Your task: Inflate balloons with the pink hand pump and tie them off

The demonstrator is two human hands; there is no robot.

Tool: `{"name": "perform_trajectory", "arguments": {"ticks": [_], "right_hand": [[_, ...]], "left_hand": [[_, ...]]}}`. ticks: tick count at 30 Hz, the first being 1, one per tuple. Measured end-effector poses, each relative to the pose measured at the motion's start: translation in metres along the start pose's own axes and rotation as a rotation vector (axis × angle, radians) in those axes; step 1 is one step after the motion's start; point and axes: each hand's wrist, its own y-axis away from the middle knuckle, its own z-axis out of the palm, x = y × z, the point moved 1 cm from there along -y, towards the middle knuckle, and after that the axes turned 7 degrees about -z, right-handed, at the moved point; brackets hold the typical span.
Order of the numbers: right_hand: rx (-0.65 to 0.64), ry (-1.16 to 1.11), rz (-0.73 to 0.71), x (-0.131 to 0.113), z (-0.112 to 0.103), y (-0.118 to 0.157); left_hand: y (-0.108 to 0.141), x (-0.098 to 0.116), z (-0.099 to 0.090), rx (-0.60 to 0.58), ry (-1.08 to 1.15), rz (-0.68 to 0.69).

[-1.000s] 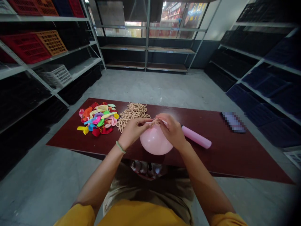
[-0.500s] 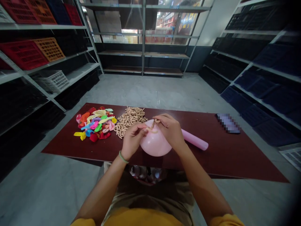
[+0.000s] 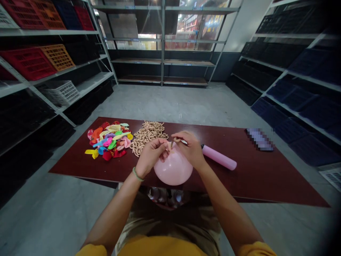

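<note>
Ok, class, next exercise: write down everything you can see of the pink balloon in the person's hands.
The inflated pink balloon is pale, round and smooth, with a soft sheen like thin latex. Its narrow neck points upward and is gathered between the fingers of the left hand and the right hand, which mostly hide it. A thin tan strip shows at the neck. The balloon hangs at the near edge of the dark red table; whether it touches the table cannot be told.
</note>
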Motion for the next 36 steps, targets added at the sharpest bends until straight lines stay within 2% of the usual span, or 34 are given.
{"name": "perform_trajectory", "arguments": {"ticks": [4, 8, 13, 20, 23, 25, 28, 29, 33, 36], "right_hand": [[0.079, 0.033, -0.161, -0.002, -0.005, 0.007], [0.082, 0.074, -0.196, -0.004, -0.013, 0.009], [-0.044, 0.092, -0.207, -0.015, -0.025, 0.002], [-0.233, 0.176, -0.179, -0.018, -0.021, -0.029], [-0.336, 0.146, -0.168, -0.017, -0.014, -0.039], [-0.304, 0.116, -0.096, -0.019, -0.012, -0.037], [-0.165, 0.091, 0.018, -0.023, -0.015, -0.023], [-0.162, 0.088, 0.028, -0.025, -0.017, -0.017], [-0.283, 0.062, -0.003, -0.028, -0.020, -0.001], [-0.201, 0.062, -0.013, -0.027, -0.022, -0.002]], "left_hand": [[-0.003, 0.005, 0.000, 0.038, 0.097, -0.087], [-0.003, 0.007, -0.001, 0.028, 0.103, -0.143], [0.000, 0.009, -0.004, -0.022, 0.034, -0.134], [-0.001, 0.012, -0.002, -0.233, -0.113, -0.131], [-0.003, 0.011, -0.002, -0.205, -0.085, -0.121], [-0.004, 0.010, -0.002, -0.161, -0.052, -0.122], [-0.005, 0.008, -0.003, -0.109, -0.005, -0.131], [-0.005, 0.008, -0.003, -0.096, 0.007, -0.135], [-0.006, 0.006, -0.004, -0.078, 0.035, -0.138], [-0.006, 0.007, -0.004, -0.087, 0.065, -0.118]]}}
